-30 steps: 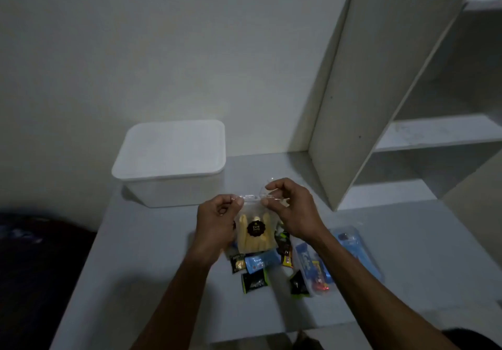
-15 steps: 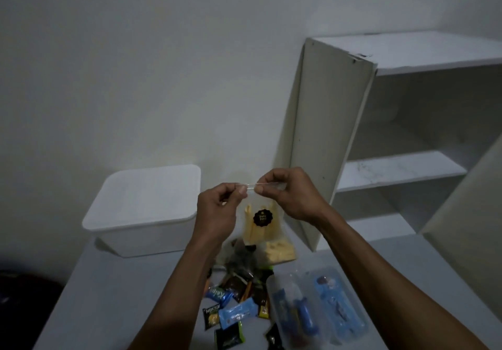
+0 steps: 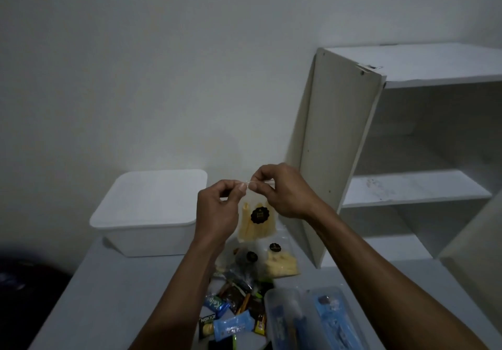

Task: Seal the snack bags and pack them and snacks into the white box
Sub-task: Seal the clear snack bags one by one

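Farthest left of the held snack bag I see the white box with its lid on, standing on the grey desk against the wall. My left hand comes next: its fingers are curled and pinch the left end of the bag's top strip. The clear snack bag hangs between my hands above the desk, holding pale yellow sticks and wearing a round black sticker. Below it lie two more sticker-marked clear bags and a heap of small wrapped snacks, blue and dark. My right hand pinches the strip's right part, thumb close to the left thumb. Below and right of the bag lies a clear pouch with blue items. Farthest right stands an open white shelf unit.
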`<act>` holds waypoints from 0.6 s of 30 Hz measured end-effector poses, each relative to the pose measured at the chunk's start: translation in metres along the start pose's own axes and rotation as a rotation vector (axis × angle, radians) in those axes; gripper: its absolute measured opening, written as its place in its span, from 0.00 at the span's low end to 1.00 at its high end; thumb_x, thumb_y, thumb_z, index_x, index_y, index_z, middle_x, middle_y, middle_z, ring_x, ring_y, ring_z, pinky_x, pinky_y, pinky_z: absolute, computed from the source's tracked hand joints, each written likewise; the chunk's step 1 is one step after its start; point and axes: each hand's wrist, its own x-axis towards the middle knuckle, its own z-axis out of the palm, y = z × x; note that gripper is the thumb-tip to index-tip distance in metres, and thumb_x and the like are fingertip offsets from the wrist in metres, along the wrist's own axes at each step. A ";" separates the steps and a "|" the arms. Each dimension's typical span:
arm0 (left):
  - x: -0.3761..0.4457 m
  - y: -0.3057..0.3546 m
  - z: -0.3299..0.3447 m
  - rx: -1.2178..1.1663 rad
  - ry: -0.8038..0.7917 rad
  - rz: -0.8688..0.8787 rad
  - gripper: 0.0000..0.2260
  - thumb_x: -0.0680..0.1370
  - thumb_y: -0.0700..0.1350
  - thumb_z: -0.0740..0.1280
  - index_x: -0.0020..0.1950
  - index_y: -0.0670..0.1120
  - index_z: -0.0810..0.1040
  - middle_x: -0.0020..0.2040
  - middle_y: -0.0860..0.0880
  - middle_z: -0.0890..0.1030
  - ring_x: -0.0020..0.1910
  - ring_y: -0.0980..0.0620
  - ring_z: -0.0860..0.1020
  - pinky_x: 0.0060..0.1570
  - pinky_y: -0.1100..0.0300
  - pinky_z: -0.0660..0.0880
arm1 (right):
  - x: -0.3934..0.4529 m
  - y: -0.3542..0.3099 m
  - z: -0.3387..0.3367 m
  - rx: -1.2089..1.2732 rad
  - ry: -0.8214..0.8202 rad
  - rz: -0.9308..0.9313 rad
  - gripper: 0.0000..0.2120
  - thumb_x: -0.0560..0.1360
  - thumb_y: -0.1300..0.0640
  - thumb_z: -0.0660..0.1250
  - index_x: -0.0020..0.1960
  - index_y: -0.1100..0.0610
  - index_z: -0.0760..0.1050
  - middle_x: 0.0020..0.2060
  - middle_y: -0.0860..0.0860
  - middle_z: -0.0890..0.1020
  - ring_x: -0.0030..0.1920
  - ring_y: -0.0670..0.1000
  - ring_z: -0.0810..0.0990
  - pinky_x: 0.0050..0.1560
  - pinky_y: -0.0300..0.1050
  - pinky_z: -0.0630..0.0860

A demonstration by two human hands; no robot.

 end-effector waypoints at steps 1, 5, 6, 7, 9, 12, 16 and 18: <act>0.002 0.000 -0.002 0.005 -0.007 0.005 0.04 0.77 0.44 0.70 0.45 0.46 0.84 0.40 0.52 0.84 0.44 0.56 0.81 0.47 0.61 0.78 | 0.001 0.000 0.002 0.001 0.003 -0.008 0.06 0.78 0.46 0.66 0.46 0.47 0.79 0.44 0.41 0.83 0.49 0.44 0.81 0.55 0.54 0.78; 0.003 -0.001 -0.007 0.038 -0.012 0.022 0.04 0.77 0.44 0.70 0.45 0.46 0.84 0.41 0.52 0.84 0.44 0.56 0.81 0.47 0.62 0.78 | 0.003 -0.003 0.009 -0.007 -0.006 -0.020 0.06 0.79 0.47 0.65 0.46 0.47 0.77 0.44 0.42 0.81 0.49 0.47 0.78 0.54 0.54 0.76; 0.003 -0.002 -0.008 0.037 -0.008 0.019 0.04 0.77 0.43 0.70 0.45 0.47 0.84 0.41 0.52 0.84 0.44 0.56 0.81 0.47 0.62 0.78 | 0.003 -0.004 0.010 -0.004 -0.006 -0.031 0.06 0.79 0.47 0.65 0.46 0.47 0.77 0.44 0.42 0.82 0.49 0.47 0.78 0.53 0.54 0.77; 0.003 -0.002 -0.010 0.033 -0.004 0.016 0.04 0.78 0.44 0.70 0.44 0.47 0.84 0.41 0.52 0.84 0.45 0.56 0.82 0.47 0.62 0.77 | 0.003 -0.004 0.011 0.002 -0.002 -0.042 0.07 0.79 0.46 0.65 0.46 0.47 0.78 0.44 0.42 0.82 0.49 0.46 0.79 0.53 0.53 0.77; 0.004 -0.004 -0.012 0.025 0.000 0.012 0.04 0.78 0.44 0.70 0.44 0.47 0.83 0.41 0.51 0.84 0.45 0.55 0.82 0.47 0.62 0.77 | 0.004 -0.003 0.009 0.030 -0.008 -0.041 0.07 0.78 0.46 0.66 0.47 0.48 0.79 0.44 0.42 0.83 0.49 0.45 0.80 0.52 0.52 0.77; 0.004 -0.005 -0.015 0.011 -0.001 0.004 0.04 0.78 0.44 0.69 0.44 0.47 0.83 0.41 0.50 0.84 0.45 0.54 0.81 0.46 0.62 0.76 | 0.005 -0.003 0.006 0.044 -0.039 -0.024 0.07 0.78 0.47 0.67 0.47 0.49 0.79 0.43 0.41 0.81 0.47 0.44 0.79 0.51 0.50 0.77; 0.001 -0.008 -0.013 -0.007 -0.010 0.003 0.04 0.78 0.44 0.69 0.44 0.49 0.82 0.42 0.50 0.84 0.47 0.52 0.81 0.49 0.58 0.79 | 0.003 -0.004 0.010 0.011 -0.008 -0.001 0.06 0.78 0.48 0.66 0.46 0.49 0.79 0.44 0.43 0.81 0.47 0.46 0.78 0.50 0.51 0.77; -0.001 -0.008 -0.012 -0.018 -0.023 -0.002 0.04 0.78 0.45 0.69 0.45 0.49 0.82 0.43 0.50 0.84 0.48 0.52 0.81 0.51 0.56 0.79 | 0.001 -0.005 0.014 0.020 0.000 -0.004 0.07 0.79 0.48 0.66 0.46 0.49 0.79 0.44 0.43 0.82 0.48 0.46 0.78 0.50 0.51 0.77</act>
